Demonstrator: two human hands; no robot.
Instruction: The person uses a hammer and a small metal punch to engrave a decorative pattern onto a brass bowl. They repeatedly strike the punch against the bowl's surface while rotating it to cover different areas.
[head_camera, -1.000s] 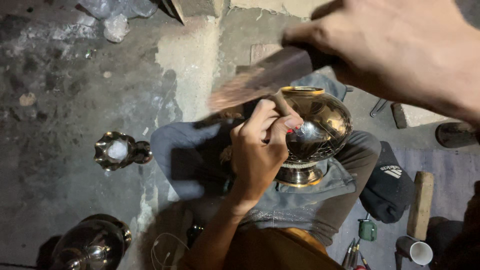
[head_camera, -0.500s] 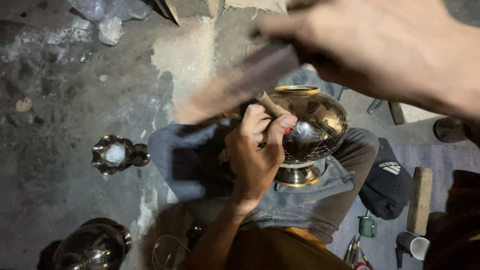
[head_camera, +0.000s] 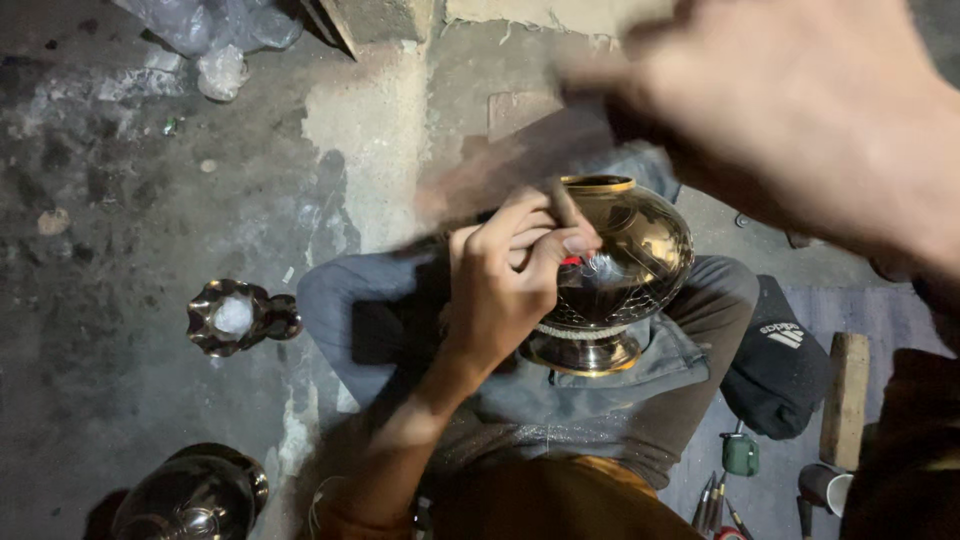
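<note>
right hand (head_camera: 800, 120) raised higher and blurred, its wooden mallet (head_camera: 500, 175) swung leftward above the brass vase (head_camera: 625, 270)

The left hand (head_camera: 505, 285) reached forward from a bent forearm, fingers curled tightly in a pinch. The right hand (head_camera: 800, 110) was raised high, blurred, fist closed.

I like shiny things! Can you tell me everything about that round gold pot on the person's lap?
The pot looks like polished brass, round-bellied with a gold-rimmed mouth, a flared foot and fine crossed lines cut into its lower half. It lies tilted on the grey cloth over the lap. The left hand rests against its side, fingers pinching a thin tool to the metal. The blurred right hand is above, not touching.
</note>
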